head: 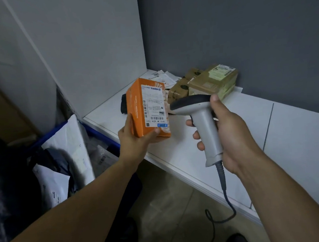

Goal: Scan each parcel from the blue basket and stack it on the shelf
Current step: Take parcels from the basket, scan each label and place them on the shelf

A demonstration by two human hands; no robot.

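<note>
Gripping orange parcel upright in left hand | right hand clasps scanner, head beside label | shelf: brown parcels stacked at rear

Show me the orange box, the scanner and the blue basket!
orange box (pixel 149 108): head view, its white label.
scanner (pixel 207 135): head view, its grey handle.
blue basket (pixel 101 135): head view, its rim.

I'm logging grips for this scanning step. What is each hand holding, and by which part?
The left hand holds the orange box by its lower end, thumb on the labelled face. The right hand grips the scanner by its handle.
</note>
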